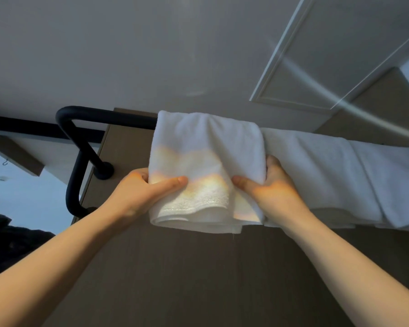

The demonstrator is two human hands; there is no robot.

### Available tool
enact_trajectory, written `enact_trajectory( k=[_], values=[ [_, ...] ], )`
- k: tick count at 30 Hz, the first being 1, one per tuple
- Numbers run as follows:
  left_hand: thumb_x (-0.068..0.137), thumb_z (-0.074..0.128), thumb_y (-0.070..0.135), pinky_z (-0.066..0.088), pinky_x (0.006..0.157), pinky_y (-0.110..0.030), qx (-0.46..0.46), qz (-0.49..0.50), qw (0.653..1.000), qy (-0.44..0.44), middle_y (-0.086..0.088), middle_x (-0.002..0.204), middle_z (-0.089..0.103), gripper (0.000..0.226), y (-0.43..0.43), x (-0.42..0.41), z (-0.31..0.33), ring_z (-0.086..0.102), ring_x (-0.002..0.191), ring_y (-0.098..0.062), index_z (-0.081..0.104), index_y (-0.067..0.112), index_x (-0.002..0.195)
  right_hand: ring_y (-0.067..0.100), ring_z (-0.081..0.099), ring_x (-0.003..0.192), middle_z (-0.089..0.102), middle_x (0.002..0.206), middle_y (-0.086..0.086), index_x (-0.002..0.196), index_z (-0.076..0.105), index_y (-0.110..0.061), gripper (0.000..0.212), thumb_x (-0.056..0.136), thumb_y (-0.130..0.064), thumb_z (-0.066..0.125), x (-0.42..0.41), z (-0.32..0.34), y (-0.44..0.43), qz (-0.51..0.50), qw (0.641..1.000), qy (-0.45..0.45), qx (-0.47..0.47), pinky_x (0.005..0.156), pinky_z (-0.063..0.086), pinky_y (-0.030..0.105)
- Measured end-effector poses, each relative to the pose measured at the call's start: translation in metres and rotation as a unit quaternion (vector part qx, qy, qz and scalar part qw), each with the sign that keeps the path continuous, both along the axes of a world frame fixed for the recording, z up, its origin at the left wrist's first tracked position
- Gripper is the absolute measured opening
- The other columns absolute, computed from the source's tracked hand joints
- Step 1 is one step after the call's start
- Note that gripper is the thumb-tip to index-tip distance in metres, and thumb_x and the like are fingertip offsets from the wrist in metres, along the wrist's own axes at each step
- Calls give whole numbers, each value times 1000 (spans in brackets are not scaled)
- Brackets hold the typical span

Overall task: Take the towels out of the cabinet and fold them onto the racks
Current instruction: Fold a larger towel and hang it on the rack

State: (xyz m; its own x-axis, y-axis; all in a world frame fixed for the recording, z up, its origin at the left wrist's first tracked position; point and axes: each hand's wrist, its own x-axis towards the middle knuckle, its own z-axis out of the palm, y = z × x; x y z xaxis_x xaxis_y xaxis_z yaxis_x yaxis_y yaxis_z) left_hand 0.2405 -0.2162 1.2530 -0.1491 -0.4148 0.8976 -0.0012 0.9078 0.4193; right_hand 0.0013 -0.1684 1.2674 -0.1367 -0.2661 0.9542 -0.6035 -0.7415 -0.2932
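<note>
My fingers (175,181) were clenched on the white towel (206,147) from both sides: the left hand (137,192) pinched its left edge with the thumb laid across the front of the cloth, and the right hand (269,185) gripped the right edge the same way, thumb pressed onto the front and the other digits hidden behind the fabric. The towel was draped over the black rack (80,128), hanging doubled from the upper bar, its hemmed bottom edge loose just under my hands. A warm patch of light fell across its lower half and onto my knuckles. Just beside it to the right, touching its edge, a second white towel (335,171) hung over the same bar and ran out of view. The rack's bare left end curved down in a tube and met a round mount on the brown wall panel (175,279). Above it all I looked up at a grey ceiling (128,55), with a white panelled door (316,55) at the upper right.
</note>
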Motion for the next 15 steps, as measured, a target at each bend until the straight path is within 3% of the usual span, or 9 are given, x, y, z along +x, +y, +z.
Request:
enact_trajectory(
  k=[3, 5, 7, 10, 12, 15],
  values=[
    [77, 80, 20, 53, 56, -15, -2, -5, 1000, 6, 2, 84, 77, 9, -3, 1, -1, 74, 75, -15, 75, 19, 84, -6, 57, 84, 61, 97, -17, 107, 49, -25, 35, 84, -20, 75, -3, -5, -3, 17, 999, -11, -43, 67, 45, 11],
    [81, 74, 15, 53, 57, -15, -1, -14, 1000, -6, 3, 84, 77, 5, -3, 1, -3, 74, 75, -14, 75, 19, 84, -1, 60, 86, 63, 97, -13, 104, 53, -23, 29, 85, -22, 74, -3, -8, -5, 0, 998, -26, -51, 68, 47, 14],
    [79, 77, 20, 54, 58, -16, 1, -28, 1000, -12, 3, 85, 77, 3, -4, 1, -5, 74, 76, -13, 78, 23, 79, 12, 63, 89, 66, 99, -6, 104, 56, -19, 28, 86, -32, 73, -4, -16, -7, -23, 999, -37, -28, 71, 51, 25],
    [71, 78, 35, 54, 59, -15, -12, -21, 1000, -1, 4, 87, 77, 15, -8, 1, -9, 74, 78, -12, 78, 25, 81, 8, 59, 83, 61, 93, -9, 103, 52, -22, 35, 86, -49, 66, -5, -38, -6, -89, 994, -28, -53, 62, 45, 22],
    [74, 77, 40, 56, 62, -18, -20, 5, 1000, 0, 5, 89, 77, 23, -11, 0, -10, 74, 80, -11, 75, 24, 90, 6, 58, 73, 59, 80, -10, 93, 51, -23, 33, 86, -54, 62, -4, -50, 1, -131, 985, -31, -108, 55, 41, 23],
    [80, 76, 42, 58, 72, -27, -25, 34, 999, -7, 8, 90, 76, 24, -13, -2, -11, 73, 82, -9, 73, 25, 96, 14, 59, 60, 59, 62, -2, 74, 54, -21, 37, 89, -54, 57, -2, -57, 7, -102, 985, -64, -126, 52, 44, 33]
  ],
)
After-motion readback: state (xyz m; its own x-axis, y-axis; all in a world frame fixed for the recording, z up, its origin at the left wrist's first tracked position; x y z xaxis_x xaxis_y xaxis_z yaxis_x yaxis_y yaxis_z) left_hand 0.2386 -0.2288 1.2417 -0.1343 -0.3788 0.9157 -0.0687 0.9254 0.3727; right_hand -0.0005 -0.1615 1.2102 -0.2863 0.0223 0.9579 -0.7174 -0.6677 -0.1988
